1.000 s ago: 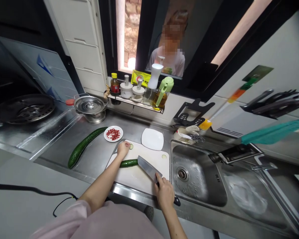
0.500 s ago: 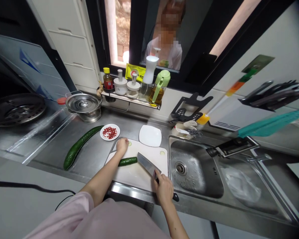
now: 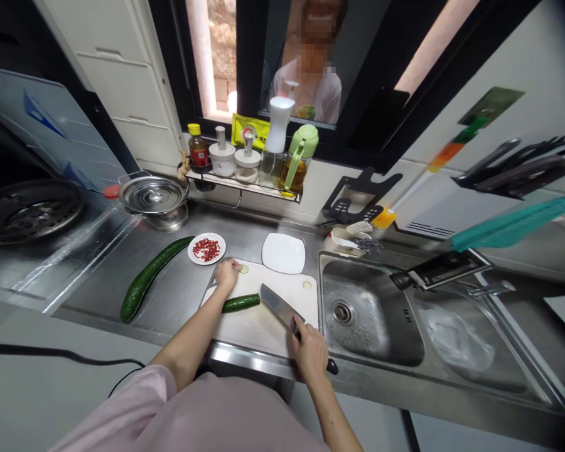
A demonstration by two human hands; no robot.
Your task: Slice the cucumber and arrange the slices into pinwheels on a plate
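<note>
My right hand [image 3: 309, 345] is closed around the black handle of a kitchen knife [image 3: 279, 306]; its broad blade points up and left over the white cutting board [image 3: 263, 336]. Just left of the blade tip lies a piece of cucumber [image 3: 242, 303], partly behind my left forearm. My left hand [image 3: 227, 274] is at the board's upper left corner, fingers curled, the fingertips right beside a thin cucumber slice [image 3: 245, 269]. Whatever they pinch is hidden. Another pale slice [image 3: 307, 285] rests at the board's upper right.
Left of the board are a long whole cucumber [image 3: 153, 276] and a white plate of chopped red pieces [image 3: 207, 250]. Behind it sits a white square plate [image 3: 283, 253]. The steel sink [image 3: 371, 314] adjoins on the right. A condiment rack [image 3: 245, 182] hangs under the window.
The view has shifted slightly. My left hand stays by the slice with its fingers curled, and the knife keeps nearly the same place beside the cucumber piece.
</note>
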